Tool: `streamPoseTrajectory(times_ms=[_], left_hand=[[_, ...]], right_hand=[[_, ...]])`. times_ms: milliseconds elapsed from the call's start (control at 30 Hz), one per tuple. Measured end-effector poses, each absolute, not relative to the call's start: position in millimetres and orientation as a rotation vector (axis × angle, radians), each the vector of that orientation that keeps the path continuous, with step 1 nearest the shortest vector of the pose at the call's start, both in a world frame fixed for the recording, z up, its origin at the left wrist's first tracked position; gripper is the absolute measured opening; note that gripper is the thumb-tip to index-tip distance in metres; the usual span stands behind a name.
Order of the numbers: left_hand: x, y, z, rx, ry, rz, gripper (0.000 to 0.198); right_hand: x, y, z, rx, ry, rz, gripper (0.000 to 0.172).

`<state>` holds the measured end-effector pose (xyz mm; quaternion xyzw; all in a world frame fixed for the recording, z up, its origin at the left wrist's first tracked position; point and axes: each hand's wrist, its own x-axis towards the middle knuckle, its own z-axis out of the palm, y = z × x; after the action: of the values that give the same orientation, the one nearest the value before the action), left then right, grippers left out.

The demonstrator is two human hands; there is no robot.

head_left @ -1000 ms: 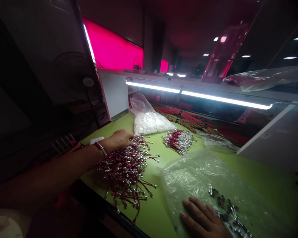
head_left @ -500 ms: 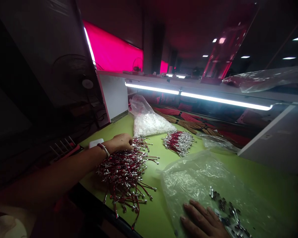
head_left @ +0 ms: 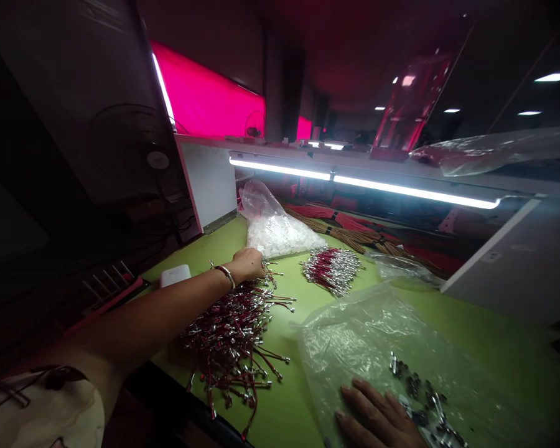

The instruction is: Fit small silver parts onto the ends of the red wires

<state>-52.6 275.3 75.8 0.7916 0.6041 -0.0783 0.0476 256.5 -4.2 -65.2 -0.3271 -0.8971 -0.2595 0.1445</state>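
My left hand [head_left: 249,264], a bracelet on its wrist, reaches over the far end of a heap of short dark-red wires with metal terminals [head_left: 236,323]. Its fingers are curled closed; whatever they hold is hidden. Just beyond the knuckles lies a clear bag of small white plastic pieces [head_left: 282,235]. My right hand [head_left: 378,414] rests with fingers spread on a flat clear plastic bag [head_left: 345,339]. Small metal parts [head_left: 415,386] lie beside that hand. A second, neater pile of red wires [head_left: 333,269] sits between the two bags.
A white box [head_left: 175,275] stands at the table's left edge, near a rack with metal pins [head_left: 107,283]. Bundled brown and red wires [head_left: 350,233] run along the back under a lit tube lamp [head_left: 415,191]. Another plastic bag [head_left: 404,267] lies at the back right.
My left hand has moved right and away from me, across the heap toward the bag of white pieces. The right hand stays on the flat bag. The view has shifted slightly.
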Motion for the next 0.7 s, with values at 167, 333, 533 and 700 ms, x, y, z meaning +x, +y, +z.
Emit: streamPoseTrajectory(times_ms=[167, 333, 533, 700], left_hand=[[-41, 289, 62, 2.373, 1.935, -0.287, 0.034], [-41, 300, 60, 2.333, 1.955, -0.353, 0.034], [-45, 302, 64, 2.313, 1.911, -0.366, 0.033], [-52, 297, 66, 2.338, 1.865, -0.274, 0.032]], right_hand=[[257, -2, -63, -0.945, -2.584, -0.751, 0.047], [257, -3, -63, -0.944, -2.579, -0.715, 0.048], [256, -2, -61, -0.953, -2.575, -0.733, 0.047], [258, -2, -64, -0.951, -2.558, -0.687, 0.049]])
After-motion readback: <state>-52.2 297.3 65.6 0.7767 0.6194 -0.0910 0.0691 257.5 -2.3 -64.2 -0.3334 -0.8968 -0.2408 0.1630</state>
